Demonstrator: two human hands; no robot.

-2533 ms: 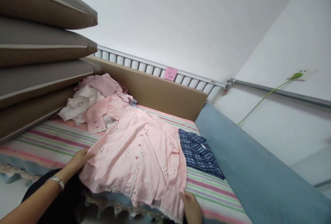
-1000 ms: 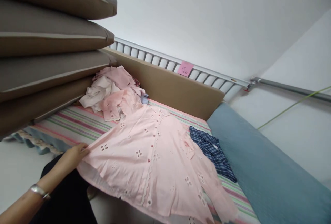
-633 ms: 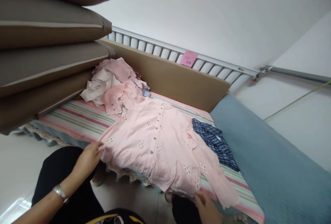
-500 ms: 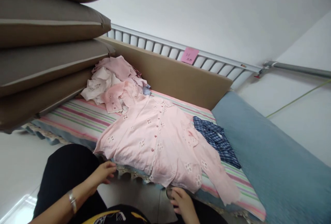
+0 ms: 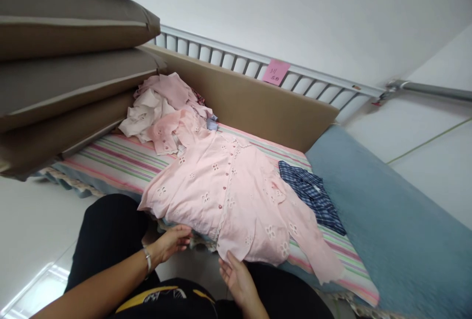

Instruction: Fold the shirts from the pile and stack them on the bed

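A pink button-front blouse (image 5: 243, 191) with cut-out flower shapes and a lace-edged collar lies spread on a striped sheet, its front hem at the bed's near edge. My left hand (image 5: 171, 244), wearing a bracelet, is at the hem left of the buttons, fingers stretched and apart. At the lower corner beside the button line, my right hand (image 5: 239, 277) touches the hem with its fingertips, fingers spread. A folded blue plaid garment (image 5: 313, 193) lies right of the blouse. Its left sleeve end reaches a heap of pink and white clothes (image 5: 165, 105).
Thick brown-grey cushions (image 5: 73, 78) are stacked at left. A brown panel (image 5: 250, 100) stands along the metal bed rail (image 5: 228, 58), which carries a pink note (image 5: 276, 72). Blue bedding (image 5: 391, 220) covers the right end. My knees are at the near edge.
My left hand has moved right along the hem. My right hand has shifted left, from holding a dark rounded object below the hem to touching the blouse's corner. The view has tilted slightly.
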